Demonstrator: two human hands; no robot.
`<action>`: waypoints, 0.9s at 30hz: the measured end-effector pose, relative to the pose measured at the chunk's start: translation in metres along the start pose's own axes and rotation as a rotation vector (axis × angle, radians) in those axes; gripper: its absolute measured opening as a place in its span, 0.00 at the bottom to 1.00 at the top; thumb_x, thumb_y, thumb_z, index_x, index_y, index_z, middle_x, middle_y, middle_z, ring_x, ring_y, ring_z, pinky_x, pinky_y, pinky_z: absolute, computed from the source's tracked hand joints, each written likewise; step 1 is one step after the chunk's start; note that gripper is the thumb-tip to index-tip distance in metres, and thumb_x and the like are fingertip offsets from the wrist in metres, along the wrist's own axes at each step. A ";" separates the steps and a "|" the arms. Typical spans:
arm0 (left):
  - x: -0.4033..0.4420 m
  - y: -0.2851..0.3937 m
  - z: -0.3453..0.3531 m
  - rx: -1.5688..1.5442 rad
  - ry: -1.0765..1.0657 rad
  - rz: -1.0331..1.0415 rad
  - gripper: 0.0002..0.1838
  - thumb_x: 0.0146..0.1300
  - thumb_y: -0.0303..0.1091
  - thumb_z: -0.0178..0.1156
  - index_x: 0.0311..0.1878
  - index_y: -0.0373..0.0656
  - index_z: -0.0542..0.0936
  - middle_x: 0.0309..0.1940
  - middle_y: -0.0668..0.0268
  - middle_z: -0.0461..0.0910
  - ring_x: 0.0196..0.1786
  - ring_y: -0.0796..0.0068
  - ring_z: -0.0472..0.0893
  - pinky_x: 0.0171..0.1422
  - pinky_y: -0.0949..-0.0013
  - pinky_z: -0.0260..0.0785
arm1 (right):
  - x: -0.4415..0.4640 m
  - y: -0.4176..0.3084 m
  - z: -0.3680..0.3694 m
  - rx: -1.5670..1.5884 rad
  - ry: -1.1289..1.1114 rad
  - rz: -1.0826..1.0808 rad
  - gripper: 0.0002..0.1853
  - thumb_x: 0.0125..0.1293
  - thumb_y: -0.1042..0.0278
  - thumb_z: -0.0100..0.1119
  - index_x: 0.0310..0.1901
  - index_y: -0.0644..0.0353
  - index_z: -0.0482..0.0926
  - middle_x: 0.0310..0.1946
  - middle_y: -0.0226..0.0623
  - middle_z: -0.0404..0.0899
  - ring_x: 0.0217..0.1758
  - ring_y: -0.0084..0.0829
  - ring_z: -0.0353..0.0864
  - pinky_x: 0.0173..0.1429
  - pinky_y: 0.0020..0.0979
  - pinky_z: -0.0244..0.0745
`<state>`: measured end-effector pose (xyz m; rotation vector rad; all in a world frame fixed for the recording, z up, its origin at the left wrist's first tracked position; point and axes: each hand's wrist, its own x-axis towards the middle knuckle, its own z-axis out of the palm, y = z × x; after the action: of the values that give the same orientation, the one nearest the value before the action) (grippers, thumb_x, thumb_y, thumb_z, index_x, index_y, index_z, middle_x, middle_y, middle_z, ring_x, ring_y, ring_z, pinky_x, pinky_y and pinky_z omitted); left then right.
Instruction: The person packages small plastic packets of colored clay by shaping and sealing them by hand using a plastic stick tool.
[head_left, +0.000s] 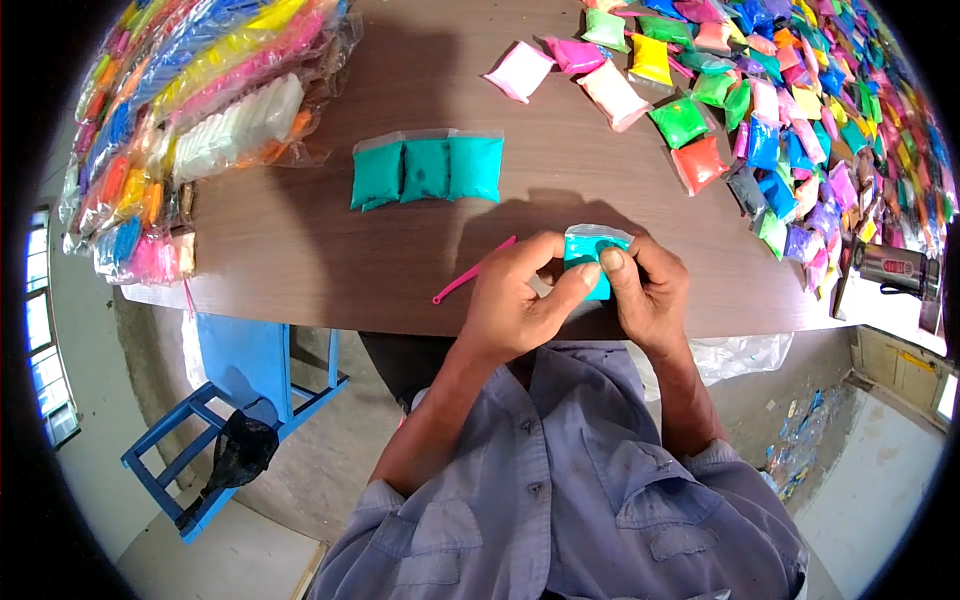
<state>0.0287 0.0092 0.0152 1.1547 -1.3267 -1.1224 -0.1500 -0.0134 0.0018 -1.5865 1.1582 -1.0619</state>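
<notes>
Between my two hands, above the table's near edge, is a small clear packet of teal material point(598, 243). My left hand point(527, 295) pinches its left side, with the thumb pressed on the front. On the right side my right hand point(645, 290) grips it the same way, thumbs nearly meeting. The packet's clear top edge shows above the fingers; its lower part is partly hidden. A thin pink plastic stick point(472, 272) with a small ring at one end lies just left of my left hand. Farther back, several teal packets point(427, 168) lie side by side in a row.
A large heap of small coloured packets point(790, 130) covers the table's right side. Bundles of bagged coloured packets point(225, 110) are stacked at the left. A dark metallic cylinder point(893, 262) stands at the right edge. Below left is a blue stool point(240, 365) with a black bag point(243, 447).
</notes>
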 end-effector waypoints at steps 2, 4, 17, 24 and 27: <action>0.000 0.001 -0.004 -0.007 -0.080 -0.090 0.09 0.69 0.29 0.65 0.50 0.38 0.85 0.34 0.70 0.84 0.36 0.85 0.75 0.41 0.74 0.67 | 0.000 0.000 0.001 -0.003 0.013 0.003 0.15 0.72 0.65 0.67 0.30 0.64 0.77 0.21 0.31 0.69 0.26 0.21 0.65 0.31 0.29 0.63; -0.001 -0.003 -0.002 -0.027 -0.047 -0.069 0.08 0.69 0.31 0.66 0.46 0.37 0.83 0.30 0.68 0.82 0.33 0.84 0.76 0.38 0.73 0.68 | 0.000 -0.001 0.002 -0.024 0.016 -0.015 0.12 0.73 0.66 0.67 0.34 0.64 0.80 0.23 0.31 0.72 0.28 0.21 0.68 0.32 0.28 0.66; 0.000 0.004 -0.003 -0.056 -0.093 -0.120 0.09 0.70 0.32 0.66 0.47 0.36 0.82 0.30 0.67 0.82 0.34 0.84 0.77 0.39 0.73 0.72 | -0.001 0.002 0.000 0.045 0.033 0.008 0.08 0.75 0.67 0.64 0.45 0.64 0.83 0.29 0.27 0.78 0.33 0.17 0.72 0.37 0.24 0.70; -0.004 -0.009 -0.005 -0.141 -0.086 -0.116 0.13 0.69 0.27 0.66 0.55 0.37 0.83 0.42 0.67 0.87 0.43 0.85 0.79 0.47 0.75 0.71 | -0.001 0.002 -0.001 0.057 -0.026 -0.046 0.09 0.75 0.67 0.64 0.46 0.65 0.82 0.27 0.25 0.74 0.32 0.16 0.69 0.37 0.23 0.68; -0.001 -0.002 -0.005 -0.097 -0.139 -0.111 0.13 0.69 0.26 0.66 0.55 0.36 0.82 0.43 0.65 0.88 0.44 0.85 0.80 0.48 0.74 0.72 | -0.002 0.002 -0.001 0.089 -0.003 0.005 0.09 0.75 0.67 0.64 0.46 0.65 0.82 0.27 0.24 0.73 0.32 0.15 0.68 0.37 0.23 0.67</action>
<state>0.0341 0.0103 0.0134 1.1063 -1.3107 -1.3545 -0.1519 -0.0122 -0.0005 -1.5145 1.0974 -1.0925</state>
